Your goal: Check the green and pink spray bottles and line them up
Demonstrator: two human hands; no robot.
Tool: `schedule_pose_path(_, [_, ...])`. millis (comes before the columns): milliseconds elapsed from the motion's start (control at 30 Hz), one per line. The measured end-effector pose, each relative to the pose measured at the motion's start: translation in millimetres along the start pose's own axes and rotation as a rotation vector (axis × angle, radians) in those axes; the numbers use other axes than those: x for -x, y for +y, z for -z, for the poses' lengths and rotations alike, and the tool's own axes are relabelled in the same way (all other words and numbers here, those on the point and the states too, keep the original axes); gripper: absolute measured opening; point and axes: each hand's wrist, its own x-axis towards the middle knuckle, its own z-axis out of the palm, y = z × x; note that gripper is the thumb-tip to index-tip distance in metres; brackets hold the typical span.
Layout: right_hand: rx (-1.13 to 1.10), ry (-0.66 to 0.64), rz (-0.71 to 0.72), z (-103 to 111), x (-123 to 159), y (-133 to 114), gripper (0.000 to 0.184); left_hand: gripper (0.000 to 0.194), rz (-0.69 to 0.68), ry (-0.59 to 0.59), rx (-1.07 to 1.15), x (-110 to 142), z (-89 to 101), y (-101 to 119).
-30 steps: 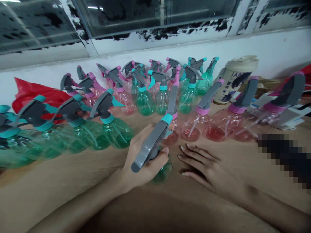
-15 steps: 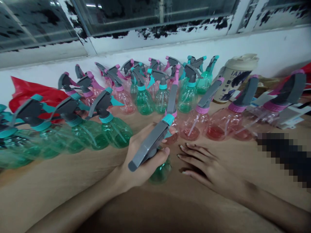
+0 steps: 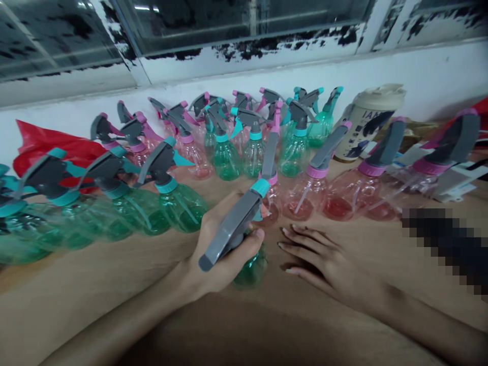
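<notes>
My left hand (image 3: 219, 254) is wrapped round the neck of a green spray bottle (image 3: 251, 267) with a grey and teal trigger head. The bottle stands on the wooden table (image 3: 125, 300) in front of me, and the hand hides its collar. To its right, my right hand (image 3: 320, 259) rests on the tabletop with fingers spread, holding nothing. Just beyond the hands is a row of pink spray bottles (image 3: 305, 195) with grey and pink heads. Several green spray bottles (image 3: 183, 206) with teal collars line the left side.
More green and pink spray bottles (image 3: 226, 157) crowd the back by the white wall (image 3: 183, 79). A red plastic bag (image 3: 41, 145) lies at the left. Toward the right stand a lidded cup (image 3: 368, 122) and a white boxy item (image 3: 457, 183); a blurred dark patch covers the right edge.
My left hand and the green spray bottle's head have shifted very slightly left. My right hand and the other bottles stay where they were.
</notes>
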Motion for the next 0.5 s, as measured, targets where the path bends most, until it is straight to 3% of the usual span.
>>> schedule_pose_path(200, [0.0,0.009,-0.003,0.8,-0.6,-0.6,0.04,0.009,-0.04,0.012,0.005,-0.9,0.7,-0.5])
schedule_pose_path(500, [-0.018,-0.001,-0.026,0.4,0.0,-0.5,0.039,0.02,-0.067,0.047,-0.071,-2.8,-4.3,-3.1])
